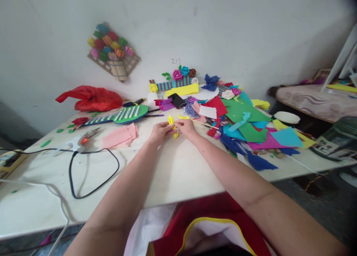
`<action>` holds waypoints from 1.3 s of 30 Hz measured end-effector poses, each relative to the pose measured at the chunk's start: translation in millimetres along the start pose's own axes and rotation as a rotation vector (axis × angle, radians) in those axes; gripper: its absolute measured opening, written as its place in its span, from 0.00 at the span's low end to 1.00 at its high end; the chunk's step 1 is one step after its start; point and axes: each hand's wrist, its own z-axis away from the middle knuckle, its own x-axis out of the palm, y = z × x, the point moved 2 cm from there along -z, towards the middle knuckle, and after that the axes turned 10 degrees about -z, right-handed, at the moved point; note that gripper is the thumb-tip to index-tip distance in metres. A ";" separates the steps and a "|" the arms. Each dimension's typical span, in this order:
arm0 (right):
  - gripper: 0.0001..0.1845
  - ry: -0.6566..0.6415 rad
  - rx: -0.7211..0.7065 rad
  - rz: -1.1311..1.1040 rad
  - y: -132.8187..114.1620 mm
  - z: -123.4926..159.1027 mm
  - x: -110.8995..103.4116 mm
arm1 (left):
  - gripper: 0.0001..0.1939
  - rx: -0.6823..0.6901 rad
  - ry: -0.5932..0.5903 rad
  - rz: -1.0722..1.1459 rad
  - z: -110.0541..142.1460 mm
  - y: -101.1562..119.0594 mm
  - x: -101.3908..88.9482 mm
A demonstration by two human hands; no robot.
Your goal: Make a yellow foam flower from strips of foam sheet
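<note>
My left hand (162, 132) and my right hand (186, 128) meet above the middle of the white table (173, 174). Between them is a small piece of yellow crepe paper (171, 120), gathered, its ends sticking out above and below the fingers. The left fingers are closed round it; the right fingertips pinch it from the other side. Just beyond the right hand lies a thin pale stick (205, 125). To the left of the left hand rests a small stack of pink paper pieces (119, 136).
A glue gun (79, 141) with a black cord lies at left, pliers beside it. Behind are a red plastic bag (96, 98) and a green woven racket-shaped craft (131, 114). Coloured paper scraps (245, 111) heap at right. A large glass jar (337, 140) stands far right.
</note>
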 end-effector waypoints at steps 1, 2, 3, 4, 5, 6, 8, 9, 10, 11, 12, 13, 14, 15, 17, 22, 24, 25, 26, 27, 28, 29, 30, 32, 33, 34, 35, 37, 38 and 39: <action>0.11 -0.001 0.010 -0.005 0.3 -0.3 -0.2 | 0.12 0.004 0.005 -0.019 0.1 0.1 0.2; 0.11 -0.002 0.016 -0.009 0.3 -0.5 -0.5 | 0.13 0.010 0.008 -0.036 0.1 0.2 0.2; 0.11 -0.002 0.020 -0.012 -0.1 -0.4 -0.8 | 0.14 0.015 0.010 -0.050 -0.1 0.0 0.1; 0.11 -0.003 0.020 -0.014 -1.0 -0.2 -1.2 | 0.15 0.018 0.010 -0.061 -0.5 -0.2 -0.1; 0.11 -0.005 0.020 -0.015 -2.2 0.3 -1.6 | 0.15 0.021 0.010 -0.067 -1.0 -0.6 -0.5; 0.11 -0.010 0.020 -0.014 -3.8 1.0 -2.1 | 0.15 0.024 0.010 -0.070 -1.6 -1.0 -1.0; 0.12 -0.023 0.013 -0.009 -7.7 2.9 -2.8 | 0.15 0.031 0.014 -0.068 -2.5 -1.8 -1.9; 0.13 -0.030 0.002 -0.003 -9.9 4.0 -3.0 | 0.15 0.034 0.017 -0.066 -2.8 -2.1 -2.1; 0.14 -0.036 -0.013 0.005 -12.2 5.1 -3.1 | 0.14 0.039 0.023 -0.068 -2.9 -2.3 -2.0; 0.15 -0.039 -0.030 0.017 -14.5 6.2 -3.1 | 0.14 0.046 0.032 -0.075 -2.8 -2.3 -1.5; 0.15 -0.037 -0.046 0.031 -16.5 7.2 -3.1 | 0.14 0.057 0.042 -0.088 -2.6 -2.2 -0.5; 0.15 -0.031 -0.052 0.048 -18.3 8.2 -3.2 | 0.14 0.070 0.054 -0.105 -2.3 -2.1 0.8; 0.16 -0.022 -0.047 0.067 -19.9 9.1 -3.2 | 0.14 0.085 0.070 -0.126 -2.1 -2.0 2.4; 0.16 -0.012 -0.033 0.088 -21.3 9.9 -3.4 | 0.14 0.098 0.089 -0.146 -2.0 -2.0 4.1; 0.16 0.010 0.011 0.127 -24.3 11.6 -4.0 | 0.14 0.116 0.139 -0.183 -2.5 -3.0 7.2; 0.16 0.050 0.097 0.228 -33.1 15.2 -5.7 | 0.13 0.127 0.228 -0.252 -7.6 -8.4 12.2; 0.14 0.066 0.114 0.266 -34.5 15.6 -6.1 | 0.15 0.123 0.241 -0.270 -8.5 -9.1 14.0; 0.13 0.073 0.119 0.278 -34.3 15.4 -6.4 | 0.16 0.122 0.240 -0.281 -8.1 -8.5 14.9; 0.12 0.079 0.122 0.284 -33.3 14.8 -6.7 | 0.17 0.120 0.233 -0.291 -7.1 -7.2 15.9; 0.12 0.084 0.122 0.284 -31.9 13.8 -7.1 | 0.19 0.119 0.222 -0.300 -5.6 -5.1 16.7; 0.11 0.089 0.118 0.276 -29.9 12.6 -7.6 | 0.21 0.117 0.201 -0.306 -3.7 -2.4 17.2; 0.11 0.090 0.113 0.258 -27.6 11.1 -8.0 | 0.23 0.105 0.172 -0.302 -1.6 0.4 17.4; 0.11 0.089 0.111 0.229 -25.1 9.5 -8.4 | 0.24 0.092 0.153 -0.300 0.6 3.4 16.8; 0.11 0.074 0.123 0.128 -20.3 6.5 -8.5 | 0.23 0.069 0.151 -0.310 4.3 9.0 13.1; 0.11 0.056 0.141 0.055 -18.5 5.5 -8.2 | 0.22 0.079 0.166 -0.323 5.6 11.5 10.5; 0.10 0.034 0.164 -0.032 -17.3 5.0 -7.7 | 0.19 0.096 0.180 -0.350 6.5 13.6 7.7; 0.10 0.013 0.191 -0.127 -16.7 5.0 -7.1 | 0.18 0.106 0.172 -0.375 7.0 14.7 5.4; 0.08 -0.009 0.237 -0.309 -17.7 6.1 -6.4 | 0.17 0.102 0.157 -0.411 7.3 14.7 1.8; 0.08 -0.003 0.250 -0.387 -18.8 7.0 -6.5 | 0.18 0.092 0.148 -0.423 7.2 13.9 0.7; 0.08 0.009 0.256 -0.449 -19.9 7.7 -6.9 | 0.19 0.082 0.144 -0.428 7.0 12.9 0.1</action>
